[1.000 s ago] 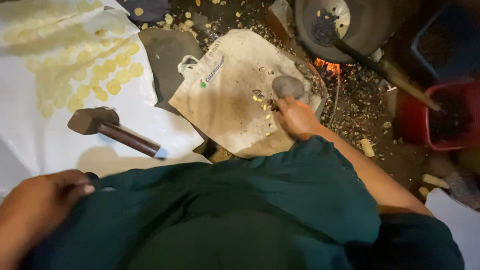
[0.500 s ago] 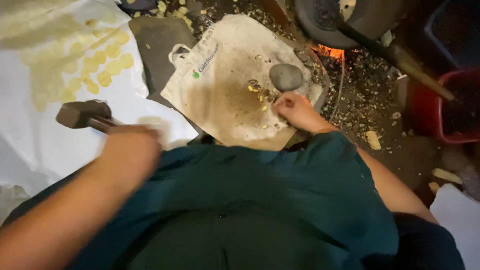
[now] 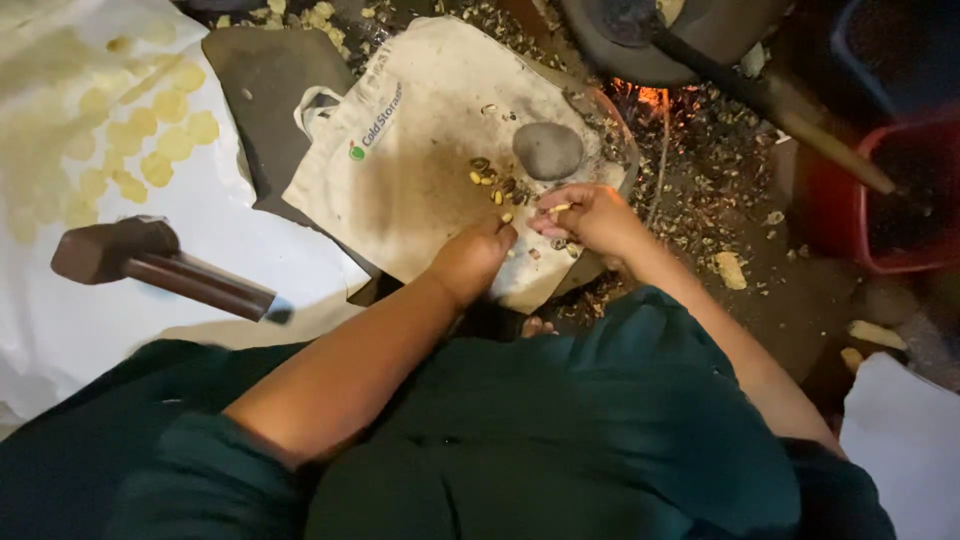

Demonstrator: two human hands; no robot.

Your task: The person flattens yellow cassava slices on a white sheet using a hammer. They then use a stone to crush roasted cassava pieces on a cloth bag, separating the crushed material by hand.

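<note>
Your L hand [image 3: 472,255] & R hand [image 3: 590,215], fingers pinched on small yellow kernels [image 3: 497,185], work over cloth bag [image 3: 420,150] catching bits, near grey stone [image 3: 547,150]; hammer [image 3: 150,265] parked left.

I am looking down at a rough, floor-level cooking and food-processing spot, more a backyard or village hearth than a fitted kitchen. Embers [image 3: 640,95] glow under a blackened pot [image 3: 640,40], and husks litter the dirt ground [image 3: 720,170]. A stained cloth bag [image 3: 420,170] serves as the work surface, with a round stone [image 3: 547,150], a heavy mallet [image 3: 150,262] and flattened yellow discs [image 3: 150,140] drying on a white sheet [image 3: 230,240].
</note>
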